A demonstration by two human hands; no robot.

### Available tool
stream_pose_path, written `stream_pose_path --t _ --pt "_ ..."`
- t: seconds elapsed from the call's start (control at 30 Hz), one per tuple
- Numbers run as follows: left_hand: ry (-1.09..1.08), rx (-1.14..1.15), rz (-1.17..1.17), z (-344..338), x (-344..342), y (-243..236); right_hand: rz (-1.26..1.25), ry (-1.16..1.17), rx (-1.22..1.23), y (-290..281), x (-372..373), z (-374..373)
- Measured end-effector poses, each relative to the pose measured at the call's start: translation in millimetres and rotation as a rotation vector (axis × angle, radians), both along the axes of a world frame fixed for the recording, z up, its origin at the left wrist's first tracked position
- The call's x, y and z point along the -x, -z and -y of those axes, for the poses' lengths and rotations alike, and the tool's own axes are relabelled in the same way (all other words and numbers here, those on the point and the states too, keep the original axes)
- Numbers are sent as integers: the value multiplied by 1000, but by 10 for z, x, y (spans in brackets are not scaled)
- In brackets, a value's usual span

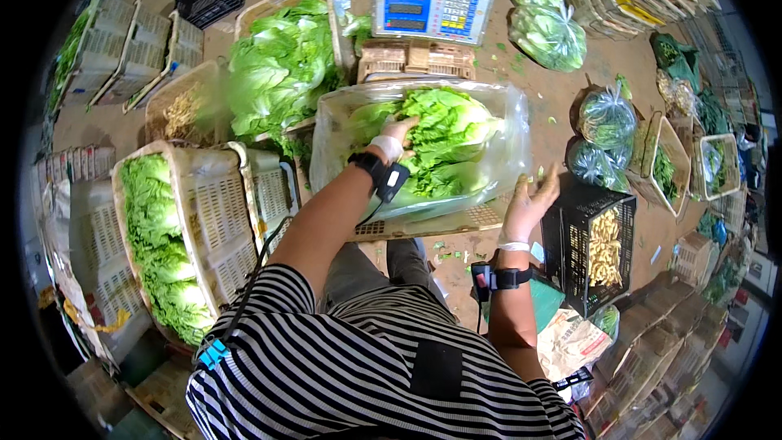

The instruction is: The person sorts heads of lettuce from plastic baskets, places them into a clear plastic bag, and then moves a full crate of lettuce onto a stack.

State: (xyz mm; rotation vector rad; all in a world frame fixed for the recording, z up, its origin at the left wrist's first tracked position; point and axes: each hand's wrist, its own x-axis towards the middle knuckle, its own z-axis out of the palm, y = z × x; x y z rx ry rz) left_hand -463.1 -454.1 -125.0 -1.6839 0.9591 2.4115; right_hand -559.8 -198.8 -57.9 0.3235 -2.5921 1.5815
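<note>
Bare-skinned, the left hand (397, 134) presses fingers-down on the leafy green lettuce (444, 140) inside the clear plastic bag (501, 165) on the beige perforated crate (481, 217), the right hand (528, 207) spread open beside it, below the digital scale (432, 8): packing step; next, likely closing the bag.

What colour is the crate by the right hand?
Black crate, beside the right hand; head view.
</note>
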Motion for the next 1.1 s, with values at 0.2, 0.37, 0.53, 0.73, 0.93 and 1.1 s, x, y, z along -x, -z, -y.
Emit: stream_pose_path --t 0.2,0.37,0.53,0.73,0.93,1.1 --pt "-73 70 -144 -85 -1247 -552 1277 -168 296 96 -221 1016" --pt "-138 291 -11 -196 -2596 -1017 1049 -162 409 620 -108 1384" --pt "-252 554 -63 -113 -3544 -1525 430 -195 -864 982 166 1768" --pt "-183 930 140 -192 -4887 -1744 288 20 -837 756 -31 1829" --pt "930 947 960 494 -5552 -2142 16 -302 -369 79 -612 1568" --pt "1432 1095 945 833 -5912 -1304 281 -427 -179 -44 -1565 1777"
